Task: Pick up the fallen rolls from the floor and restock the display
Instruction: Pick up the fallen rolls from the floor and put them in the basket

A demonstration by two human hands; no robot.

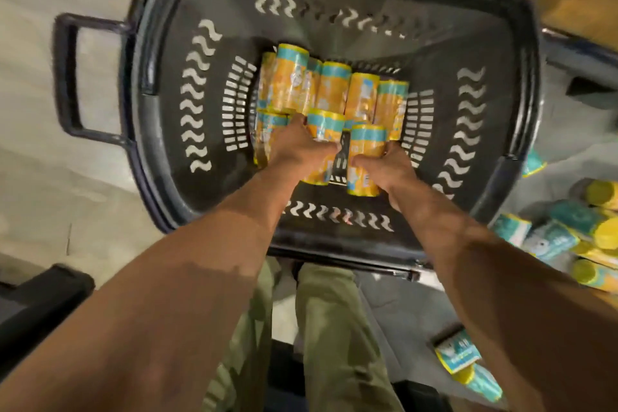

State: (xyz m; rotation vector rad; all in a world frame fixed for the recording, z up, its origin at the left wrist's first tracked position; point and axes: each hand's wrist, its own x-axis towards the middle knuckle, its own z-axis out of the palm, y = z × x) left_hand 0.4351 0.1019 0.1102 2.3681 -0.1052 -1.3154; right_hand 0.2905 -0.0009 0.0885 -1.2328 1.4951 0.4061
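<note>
A black plastic basket (495,84) stands on the floor below me. Several yellow rolls with teal bands (334,87) lie packed on its bottom. My left hand (297,147) reaches into the basket and grips a roll (322,130) near the middle. My right hand (391,167) holds another roll (364,157) just beside it. Both arms stretch down from the lower edge of the view. The fingers are partly hidden by the rolls.
More teal and yellow rolls (575,231) lie piled at the right, and a few others (465,361) lie at lower right. The basket's handle (67,77) sticks out to the left over pale floor. My legs in green trousers (321,328) stand below the basket.
</note>
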